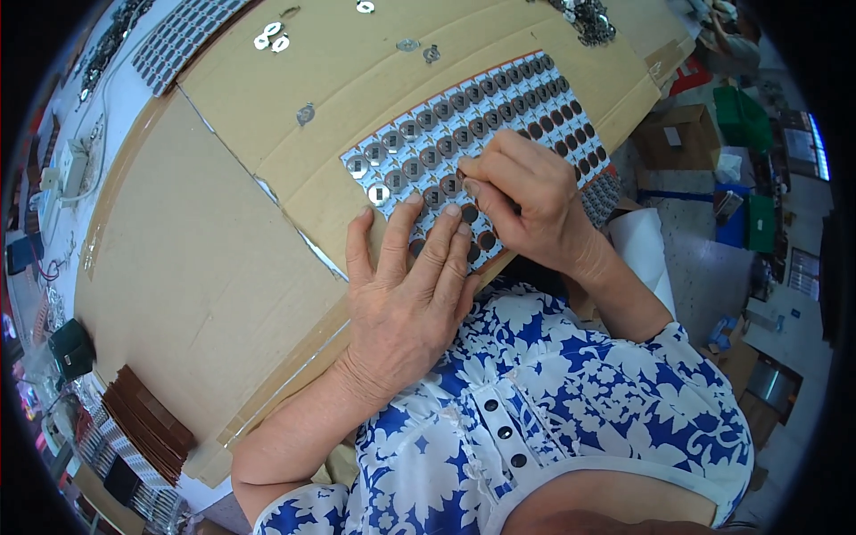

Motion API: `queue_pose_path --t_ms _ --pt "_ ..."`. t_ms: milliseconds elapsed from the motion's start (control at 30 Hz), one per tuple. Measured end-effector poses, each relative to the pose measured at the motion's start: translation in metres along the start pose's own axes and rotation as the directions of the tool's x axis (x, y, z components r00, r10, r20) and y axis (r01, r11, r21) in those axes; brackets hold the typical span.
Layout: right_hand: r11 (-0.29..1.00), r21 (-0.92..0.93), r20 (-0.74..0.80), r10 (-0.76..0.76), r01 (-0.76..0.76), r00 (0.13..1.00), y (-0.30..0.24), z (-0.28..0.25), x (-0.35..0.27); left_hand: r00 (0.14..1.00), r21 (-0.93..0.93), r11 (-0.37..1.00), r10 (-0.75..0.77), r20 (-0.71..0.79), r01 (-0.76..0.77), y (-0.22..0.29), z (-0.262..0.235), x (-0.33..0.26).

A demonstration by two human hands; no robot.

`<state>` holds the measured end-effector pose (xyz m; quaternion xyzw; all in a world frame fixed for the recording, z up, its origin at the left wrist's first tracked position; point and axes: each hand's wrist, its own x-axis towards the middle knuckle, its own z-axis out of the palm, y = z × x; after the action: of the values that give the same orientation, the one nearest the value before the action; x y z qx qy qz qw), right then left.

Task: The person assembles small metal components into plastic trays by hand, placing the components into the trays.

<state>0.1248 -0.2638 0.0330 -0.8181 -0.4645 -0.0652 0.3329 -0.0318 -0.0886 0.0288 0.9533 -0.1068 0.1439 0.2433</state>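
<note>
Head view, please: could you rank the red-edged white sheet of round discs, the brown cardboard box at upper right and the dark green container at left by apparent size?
1. Red-edged white sheet
2. Brown cardboard box
3. Dark green container

Under your left hand (pixel 406 290), the sheet (pixel 402 155) is white, edged orange-red, patterned with rows of grey and dark discs (pixel 464 135); left of that hand, the cardboard (pixel 223 250) is tan. Behind it, your blouse (pixel 606 401) has white flowers on blue.

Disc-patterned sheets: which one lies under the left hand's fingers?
The orange-edged sheet in the middle: the left hand rests on it, while the upper-left sheet and the partly hidden rightmost sheet lie away from that hand.
</note>
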Motion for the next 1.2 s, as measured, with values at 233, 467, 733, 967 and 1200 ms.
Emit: queue_pose_path --t_ms 233,467,733,967,1200 --pt "0.975 0.124 0.107 0.172 -0.185 0.979 0.011 -0.012 0.028 0.998 -0.038 0.999 0.030 -0.062 -0.033 -0.002 0.005 -0.003" --pt "0.978 -0.142 -0.035 -0.157 0.150 0.987 0.087 0.006 0.102 0.997 -0.045 0.998 0.039 -0.061 -0.042 -0.001 0.000 0.001" --pt "0.999 -0.023 0.060 0.031 -0.030 0.998 0.093 -0.006 0.096 0.999 -0.072 0.997 0.025 -0.042 -0.028 -0.004 0.001 -0.003" --pt "0.932 0.055 0.134 -0.362 0.358 0.923 0.120 -0.008 0.119 0.999 -0.045 0.998 0.036 -0.018 -0.037 -0.003 0.001 -0.004" --pt "0.976 0.092 0.278 -0.218 0.199 0.936 0.108 -0.015 0.115 0.998 -0.075 0.996 0.053 -0.039 -0.056 -0.004 0.004 -0.006"
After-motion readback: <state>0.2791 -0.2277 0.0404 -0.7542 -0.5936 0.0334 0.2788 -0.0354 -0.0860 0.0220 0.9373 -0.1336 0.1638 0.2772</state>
